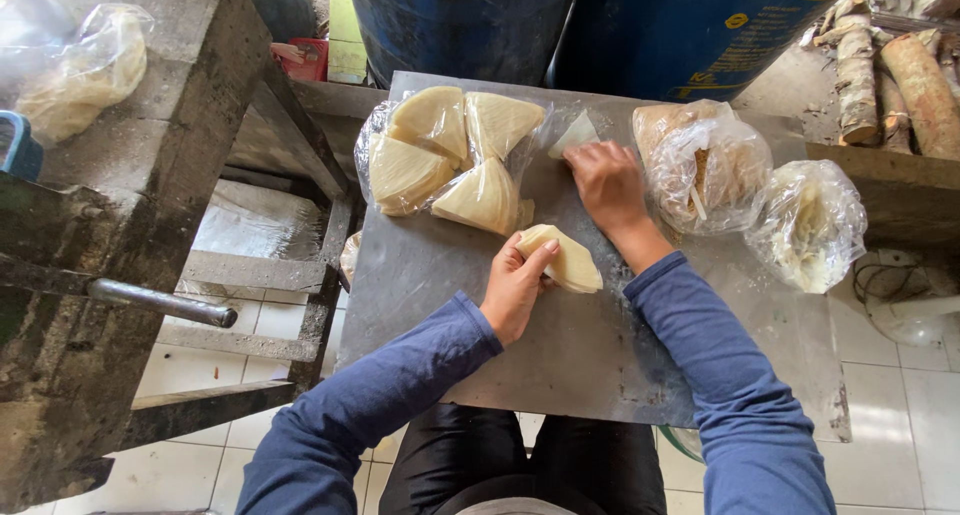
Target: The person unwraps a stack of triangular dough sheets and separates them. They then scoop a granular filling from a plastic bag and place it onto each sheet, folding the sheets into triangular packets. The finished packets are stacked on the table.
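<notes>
Lying at the back left of the grey metal worktop [600,365], a clear plastic bag of pale folded wedge-shaped wrappers [445,160] sits open towards the middle. Just in front, the left hand [515,290] grips one folded cream wedge stack [565,260], fingers closed around it. The right hand [605,180] presses flat on the bag's loose mouth, touching a single pale wedge [575,135]. Two knotted clear bags [705,165] stand further right. The slack plastic could slip, and the thin sheets might fan apart or tear.

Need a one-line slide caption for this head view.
Left hand holds a folded pale wedge stack over a metal table; right hand presses a clear bag.
</notes>
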